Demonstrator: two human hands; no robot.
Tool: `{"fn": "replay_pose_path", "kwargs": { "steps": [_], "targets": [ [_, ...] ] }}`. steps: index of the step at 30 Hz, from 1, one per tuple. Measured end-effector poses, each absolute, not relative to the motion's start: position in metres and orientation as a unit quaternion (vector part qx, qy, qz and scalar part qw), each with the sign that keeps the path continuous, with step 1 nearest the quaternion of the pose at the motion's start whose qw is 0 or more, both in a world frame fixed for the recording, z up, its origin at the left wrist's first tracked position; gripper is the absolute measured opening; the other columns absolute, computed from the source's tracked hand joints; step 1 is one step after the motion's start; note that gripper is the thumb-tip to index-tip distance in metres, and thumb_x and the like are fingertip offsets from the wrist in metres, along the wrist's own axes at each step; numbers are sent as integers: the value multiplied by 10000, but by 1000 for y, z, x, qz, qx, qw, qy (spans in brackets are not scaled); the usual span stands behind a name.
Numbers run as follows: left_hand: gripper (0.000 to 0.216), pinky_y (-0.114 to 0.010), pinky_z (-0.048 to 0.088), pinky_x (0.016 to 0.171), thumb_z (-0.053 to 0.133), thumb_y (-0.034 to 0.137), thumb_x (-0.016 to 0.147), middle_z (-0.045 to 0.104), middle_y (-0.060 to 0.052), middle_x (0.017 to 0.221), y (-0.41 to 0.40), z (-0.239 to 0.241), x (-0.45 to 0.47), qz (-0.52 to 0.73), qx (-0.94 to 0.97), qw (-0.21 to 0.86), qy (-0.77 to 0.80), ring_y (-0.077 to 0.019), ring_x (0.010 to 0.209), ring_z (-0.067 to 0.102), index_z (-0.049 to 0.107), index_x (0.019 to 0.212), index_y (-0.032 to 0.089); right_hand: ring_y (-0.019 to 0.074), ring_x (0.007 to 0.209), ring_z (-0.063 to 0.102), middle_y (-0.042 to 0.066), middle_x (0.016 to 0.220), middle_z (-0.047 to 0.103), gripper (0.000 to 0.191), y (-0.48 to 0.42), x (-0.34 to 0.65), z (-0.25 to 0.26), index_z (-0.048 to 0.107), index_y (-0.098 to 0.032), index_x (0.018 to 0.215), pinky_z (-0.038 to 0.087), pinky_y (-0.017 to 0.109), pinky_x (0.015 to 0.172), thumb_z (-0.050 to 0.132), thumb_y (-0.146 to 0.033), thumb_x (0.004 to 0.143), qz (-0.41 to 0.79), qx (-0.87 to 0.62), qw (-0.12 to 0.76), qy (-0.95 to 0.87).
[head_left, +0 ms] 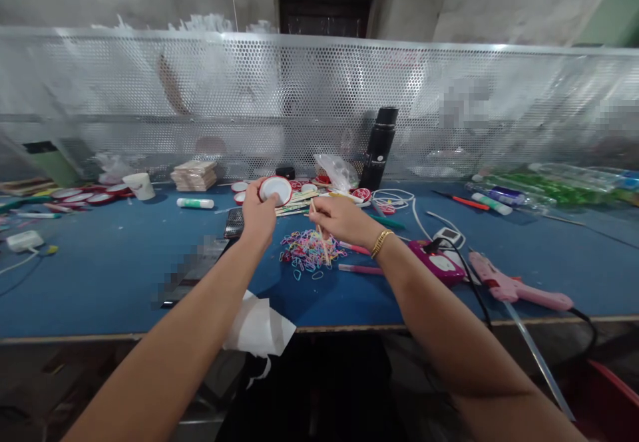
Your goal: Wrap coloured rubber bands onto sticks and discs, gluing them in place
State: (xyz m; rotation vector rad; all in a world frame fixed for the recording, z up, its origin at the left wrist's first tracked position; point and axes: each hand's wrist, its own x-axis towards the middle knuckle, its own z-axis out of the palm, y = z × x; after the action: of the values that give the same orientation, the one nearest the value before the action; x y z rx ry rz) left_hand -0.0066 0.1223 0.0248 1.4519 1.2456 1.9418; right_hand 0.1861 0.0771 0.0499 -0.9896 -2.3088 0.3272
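Observation:
My left hand (259, 216) grips a round lid (275, 192) with a white inside and a red rim, its thumb lying over the edge. Between the fingers of my right hand (342, 217) is a thin wooden stick (324, 247), slanting down over a heap of small colourful loop-shaped clips (305, 249) on the blue table. I cannot make out whether the stick's lower end touches the clips. More patterned sticks (294, 208) and red-rimmed lids (240, 187) lie behind my hands.
A black flask (379, 149) stands by the perforated metal screen (239, 82). At right are a magenta power block (439, 265) and a pink glue gun (514, 289) with cords. At left lie a glue stick (195, 203), a paper cup (139, 186) and stacked wooden pieces (194, 177). White paper (262, 325) overhangs the front edge.

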Motion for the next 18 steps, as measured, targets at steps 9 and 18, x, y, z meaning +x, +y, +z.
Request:
{"fn": "replay_pose_path", "kwargs": {
  "steps": [9,18],
  "targets": [
    [394,-359,469,949,595,126,719,640,-44,1080,121,26,-6,699,513,210,452,-199,1011,580,596,1103,210,123,575,528,-19,625,607,185,82,201,55,483,-205,778,332,261,626,414,-257,942,118,-405,314,-851],
    [386,-351,483,911,605,108,682,639,-35,1032,119,27,-5,688,522,224,452,-196,961,583,611,1054,211,132,629,513,-3,626,592,188,89,204,51,507,-198,758,299,264,636,430,-222,928,50,-437,290,-850]
  ]
}}
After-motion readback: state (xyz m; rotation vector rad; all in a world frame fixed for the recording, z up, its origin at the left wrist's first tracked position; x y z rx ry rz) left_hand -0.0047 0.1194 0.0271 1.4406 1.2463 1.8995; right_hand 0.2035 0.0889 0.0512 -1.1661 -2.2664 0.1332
